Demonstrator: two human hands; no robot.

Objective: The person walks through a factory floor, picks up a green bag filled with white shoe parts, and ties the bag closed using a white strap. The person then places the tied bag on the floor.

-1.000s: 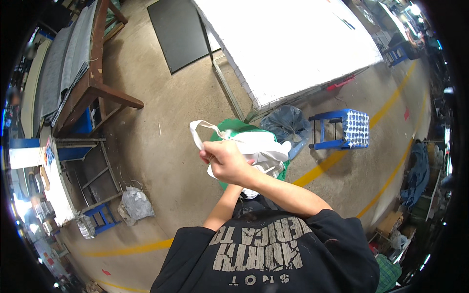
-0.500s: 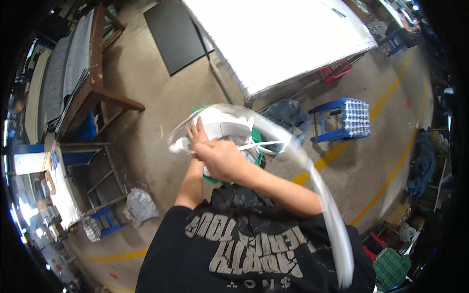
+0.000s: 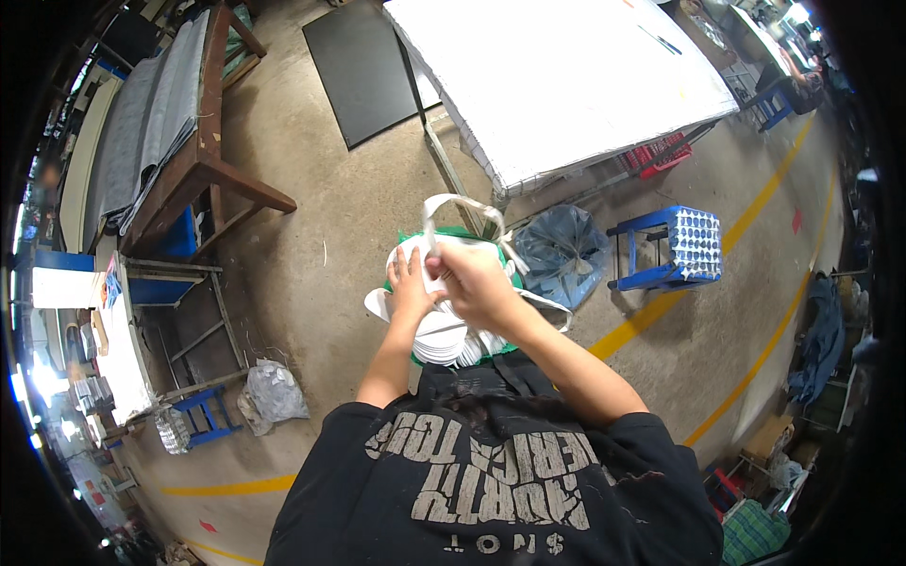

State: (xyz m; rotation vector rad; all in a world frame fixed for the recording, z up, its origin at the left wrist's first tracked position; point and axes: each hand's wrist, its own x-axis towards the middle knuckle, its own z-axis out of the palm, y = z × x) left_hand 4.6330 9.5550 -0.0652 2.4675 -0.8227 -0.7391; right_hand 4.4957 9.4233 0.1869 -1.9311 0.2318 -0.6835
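Observation:
In front of my body is a bundle of flat white pieces [image 3: 439, 341] with curved edges, stacked in layers; their exact kind I cannot make out. Green material [image 3: 451, 232] shows around the bundle. My left hand [image 3: 409, 291] presses on top of the white pieces, fingers spread. Just right of it, my right hand [image 3: 474, 283] is closed on a white strap [image 3: 453, 200], which arches above the bundle and hangs down at the right. Part of the bundle is hidden under both hands.
A white-topped table [image 3: 566, 85] stands ahead, a dark board [image 3: 359, 75] beside it. At right are a clear plastic bag [image 3: 563, 253] and a blue stool [image 3: 665, 247]. A wooden-framed table [image 3: 209, 156] and a filled plastic bag [image 3: 276, 391] are at left.
The long white strap, swinging in a blur past my right arm, is now a short arch by my right hand. My right hand has moved slightly right and away from my left wrist.

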